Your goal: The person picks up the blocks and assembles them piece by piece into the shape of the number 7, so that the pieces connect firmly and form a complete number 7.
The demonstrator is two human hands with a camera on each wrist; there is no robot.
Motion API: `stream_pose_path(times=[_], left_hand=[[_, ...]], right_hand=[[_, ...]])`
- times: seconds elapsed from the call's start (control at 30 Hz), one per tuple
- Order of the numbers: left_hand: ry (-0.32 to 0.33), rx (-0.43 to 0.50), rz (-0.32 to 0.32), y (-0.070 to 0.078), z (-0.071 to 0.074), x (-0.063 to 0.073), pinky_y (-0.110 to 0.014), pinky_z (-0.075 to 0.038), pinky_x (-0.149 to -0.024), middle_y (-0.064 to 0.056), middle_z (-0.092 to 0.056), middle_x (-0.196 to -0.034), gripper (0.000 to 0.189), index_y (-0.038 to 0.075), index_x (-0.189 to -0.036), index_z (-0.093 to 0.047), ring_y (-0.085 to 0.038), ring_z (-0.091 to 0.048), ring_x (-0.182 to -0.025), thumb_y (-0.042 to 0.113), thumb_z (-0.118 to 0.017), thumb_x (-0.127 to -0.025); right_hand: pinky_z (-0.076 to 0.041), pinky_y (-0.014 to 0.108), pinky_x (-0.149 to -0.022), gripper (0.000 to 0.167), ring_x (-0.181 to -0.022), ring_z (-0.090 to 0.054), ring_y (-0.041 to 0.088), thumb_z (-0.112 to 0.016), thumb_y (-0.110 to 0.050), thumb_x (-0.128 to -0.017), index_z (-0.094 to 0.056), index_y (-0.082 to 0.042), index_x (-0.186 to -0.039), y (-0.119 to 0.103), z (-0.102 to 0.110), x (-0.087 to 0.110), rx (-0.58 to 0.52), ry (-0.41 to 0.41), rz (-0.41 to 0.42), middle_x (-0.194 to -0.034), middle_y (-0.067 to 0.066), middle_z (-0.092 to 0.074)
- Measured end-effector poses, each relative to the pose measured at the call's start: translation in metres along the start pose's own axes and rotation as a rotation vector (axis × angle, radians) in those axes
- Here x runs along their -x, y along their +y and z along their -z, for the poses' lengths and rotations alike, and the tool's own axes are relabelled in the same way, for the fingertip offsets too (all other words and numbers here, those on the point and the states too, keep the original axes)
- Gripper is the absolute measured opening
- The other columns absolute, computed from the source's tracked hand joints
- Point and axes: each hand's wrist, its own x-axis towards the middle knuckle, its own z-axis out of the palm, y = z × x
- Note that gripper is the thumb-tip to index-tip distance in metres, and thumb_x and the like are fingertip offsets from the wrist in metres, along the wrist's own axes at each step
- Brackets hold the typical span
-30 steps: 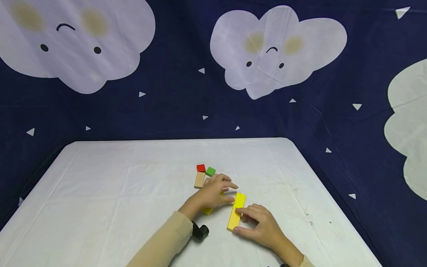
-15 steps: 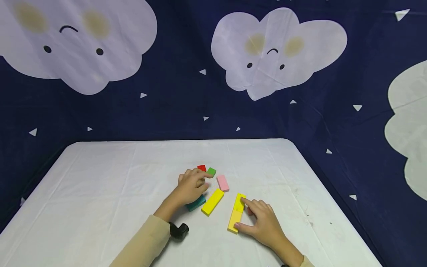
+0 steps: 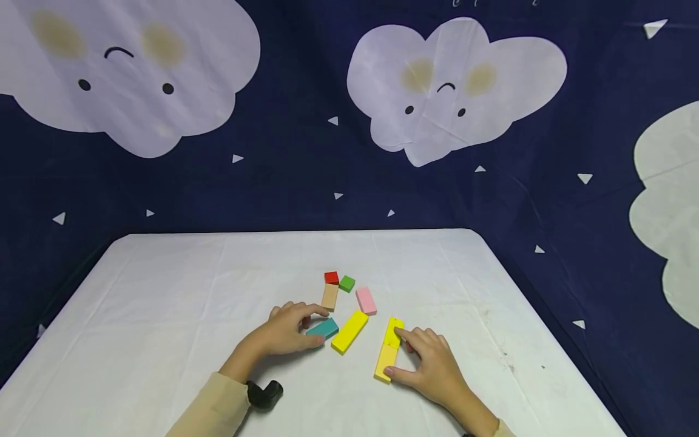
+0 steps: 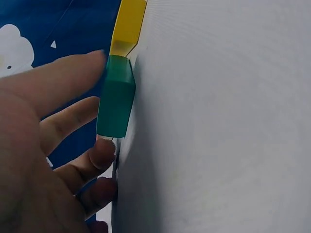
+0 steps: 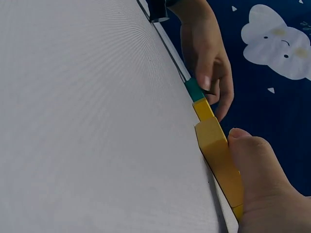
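Observation:
In the head view my left hand [image 3: 289,329] is at a teal block [image 3: 323,328], thumb tip at its near side and index finger past its far side. The left wrist view shows the thumb [image 4: 73,77] beside the teal block's upper end, other fingers loosely bent behind it. My right hand [image 3: 431,366] touches two blocks set end to end: the thumb rests at a pale yellow block [image 3: 384,359], the index fingertip at a bright yellow block [image 3: 393,331]. In the right wrist view the thumb [image 5: 255,160] lies along the pale yellow block's side.
A long yellow block [image 3: 350,332] lies between the hands. Behind it are a pink block [image 3: 366,301], a tan block [image 3: 330,297], a red block [image 3: 331,277] and a green block [image 3: 346,283]. All lie on a white-covered table [image 3: 164,340] before a dark blue cloud-print cloth [image 3: 295,182].
My left hand has moved left and nearer, off the pink, yellow and tan blocks, to the teal block. The right index finger has slid forward from the joint onto the bright yellow block.

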Motion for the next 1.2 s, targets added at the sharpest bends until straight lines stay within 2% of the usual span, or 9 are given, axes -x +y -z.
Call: stream_pose_path(times=[0.13,0.3,0.47,0.63,0.8,0.93,1.1,1.2], left_hand=[[-0.058,0.009,-0.017,-0.001,0.002,0.001,-0.037,-0.026,-0.077,0.009,-0.055,-0.089,0.060,0.031,-0.137,-0.058,-0.014,-0.043,-0.087,0.040,-0.079,-0.081],[-0.111,0.022,-0.007,-0.001,0.003,0.002,-0.037,-0.027,-0.078,0.009,-0.056,-0.093,0.064,0.033,-0.138,-0.056,-0.014,-0.044,-0.089,0.037,-0.082,-0.079],[-0.170,0.028,0.006,0.002,0.010,0.003,-0.037,-0.026,-0.076,0.004,-0.053,-0.087,0.074,0.034,-0.141,-0.052,-0.016,-0.044,-0.085,0.034,-0.085,-0.075],[-0.226,0.027,-0.015,0.005,0.018,0.001,-0.037,-0.027,-0.075,0.001,-0.054,-0.081,0.078,0.032,-0.145,-0.050,-0.015,-0.046,-0.079,0.030,-0.086,-0.075],[-0.236,0.063,0.013,0.009,0.020,-0.005,-0.033,-0.034,-0.069,0.000,-0.053,-0.078,0.068,0.027,-0.134,-0.057,-0.014,-0.049,-0.074,0.026,-0.089,-0.073],[-0.242,0.096,0.029,0.009,0.020,-0.008,-0.030,-0.037,-0.066,-0.001,-0.053,-0.079,0.073,0.025,-0.133,-0.056,-0.015,-0.049,-0.074,0.025,-0.091,-0.069],[-0.238,0.143,-0.007,0.004,0.020,-0.007,-0.028,-0.037,-0.067,-0.003,-0.053,-0.079,0.074,0.020,-0.137,-0.056,-0.013,-0.048,-0.075,0.022,-0.090,-0.071],[-0.218,0.135,-0.032,0.000,0.018,-0.008,-0.027,-0.038,-0.069,-0.003,-0.053,-0.082,0.070,0.017,-0.134,-0.057,-0.013,-0.048,-0.078,0.024,-0.089,-0.072]], right_hand=[[-0.030,0.021,-0.070,0.077,-0.075,-0.036,-0.003,-0.074,-0.074,-0.068,-0.069,-0.021,-0.124,0.000,0.000,0.000,0.003,0.000,-0.007,-0.076,-0.021,-0.043],[-0.030,0.021,-0.070,0.078,-0.075,-0.037,-0.002,-0.072,-0.076,-0.068,-0.069,-0.021,-0.124,-0.001,-0.001,0.000,0.001,-0.010,-0.016,-0.077,-0.021,-0.044],[-0.031,0.021,-0.070,0.078,-0.075,-0.037,-0.002,-0.073,-0.075,-0.067,-0.069,-0.021,-0.123,-0.001,0.000,0.000,-0.003,-0.010,-0.016,-0.077,-0.020,-0.045],[-0.031,0.021,-0.070,0.079,-0.075,-0.037,-0.002,-0.072,-0.076,-0.067,-0.069,-0.021,-0.124,-0.001,0.000,0.001,-0.001,-0.014,-0.022,-0.077,-0.021,-0.045],[-0.031,0.021,-0.071,0.079,-0.076,-0.037,-0.003,-0.072,-0.076,-0.067,-0.069,-0.021,-0.124,0.001,-0.001,0.001,-0.001,-0.014,-0.021,-0.078,-0.022,-0.044],[-0.031,0.021,-0.070,0.079,-0.077,-0.037,-0.003,-0.072,-0.076,-0.067,-0.069,-0.020,-0.123,0.002,-0.001,0.001,-0.009,-0.008,-0.013,-0.078,-0.021,-0.045],[-0.031,0.021,-0.071,0.077,-0.077,-0.037,-0.003,-0.072,-0.076,-0.068,-0.069,-0.021,-0.122,0.002,-0.001,0.001,-0.011,-0.014,-0.015,-0.079,-0.021,-0.046],[-0.031,0.021,-0.071,0.077,-0.077,-0.037,-0.003,-0.072,-0.075,-0.068,-0.069,-0.021,-0.122,0.002,-0.001,0.001,-0.010,-0.013,-0.016,-0.080,-0.021,-0.046]])
